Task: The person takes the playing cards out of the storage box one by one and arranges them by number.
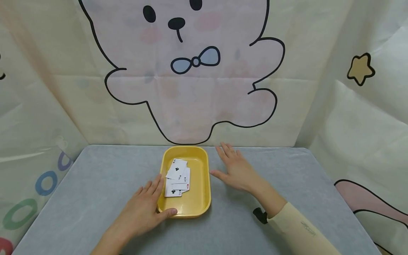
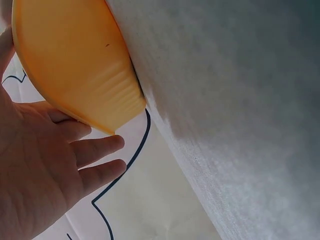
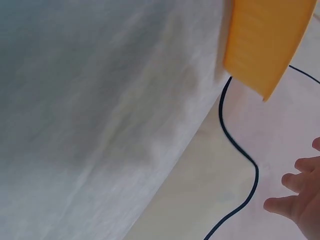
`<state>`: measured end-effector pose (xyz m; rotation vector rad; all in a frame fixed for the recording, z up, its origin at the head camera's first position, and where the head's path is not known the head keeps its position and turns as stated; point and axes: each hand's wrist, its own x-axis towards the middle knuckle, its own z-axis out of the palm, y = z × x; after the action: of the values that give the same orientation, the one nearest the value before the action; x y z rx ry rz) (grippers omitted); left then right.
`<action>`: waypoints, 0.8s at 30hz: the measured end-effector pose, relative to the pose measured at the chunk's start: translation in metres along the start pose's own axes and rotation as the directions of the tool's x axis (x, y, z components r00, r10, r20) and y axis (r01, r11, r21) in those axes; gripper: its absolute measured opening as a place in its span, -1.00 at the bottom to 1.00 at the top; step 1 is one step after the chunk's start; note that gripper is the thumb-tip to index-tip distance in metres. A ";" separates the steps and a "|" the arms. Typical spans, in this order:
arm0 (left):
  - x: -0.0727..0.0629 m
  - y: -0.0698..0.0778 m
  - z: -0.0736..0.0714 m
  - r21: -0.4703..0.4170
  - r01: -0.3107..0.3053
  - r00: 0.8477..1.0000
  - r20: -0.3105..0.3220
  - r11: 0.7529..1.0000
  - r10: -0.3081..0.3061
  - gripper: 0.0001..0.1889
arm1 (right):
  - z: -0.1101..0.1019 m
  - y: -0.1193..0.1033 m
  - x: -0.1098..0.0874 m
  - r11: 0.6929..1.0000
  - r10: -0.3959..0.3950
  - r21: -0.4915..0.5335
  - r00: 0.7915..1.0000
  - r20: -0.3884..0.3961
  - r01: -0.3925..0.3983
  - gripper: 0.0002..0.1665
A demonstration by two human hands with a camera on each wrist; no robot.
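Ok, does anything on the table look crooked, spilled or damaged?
The cards lie crooked and overlapping, bunched toward the left side of the tray, the farthest one tilted. The left wrist view shows a small dark mark on the tray's outer side; I can't tell if it's damage. Nothing looks spilled.

Yellow tray (image 3: 270, 42) on grey cloth (image 3: 100, 115), right hand (image 3: 305, 194) apart from it, pale backdrop (image 3: 210, 175)

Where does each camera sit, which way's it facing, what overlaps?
Head: worn on head, facing forward and down at cards in the tray; left hand, right hand and right sleeve show.
Left wrist: on that wrist, facing the tray's outer side, table and backdrop; left hand partly shows.
Right wrist: on that wrist, facing the table, tray's outer side and backdrop; right hand partly shows.
Shared by both wrist views: tray, table, backdrop.
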<state>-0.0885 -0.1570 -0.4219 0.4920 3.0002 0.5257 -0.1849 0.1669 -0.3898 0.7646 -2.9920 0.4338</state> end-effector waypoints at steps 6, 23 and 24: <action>0.001 -0.001 0.000 -0.006 0.011 1.000 0.017 1.000 -0.010 0.15 | 0.005 -0.015 0.016 0.999 0.021 0.043 1.000 0.023 -0.022 0.12; -0.001 -0.003 0.001 -0.001 -0.041 0.999 -0.036 0.999 0.041 0.16 | 0.029 -0.054 0.054 0.988 -0.091 0.132 0.994 0.065 0.082 0.07; -0.001 -0.003 0.001 0.001 -0.044 0.998 -0.040 0.999 0.044 0.16 | 0.030 -0.056 0.056 0.987 -0.088 0.137 0.994 0.066 0.078 0.07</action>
<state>-0.0883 -0.1594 -0.4240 0.5557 3.0339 0.5448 -0.2061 0.0857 -0.3994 0.9310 -3.0068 0.6224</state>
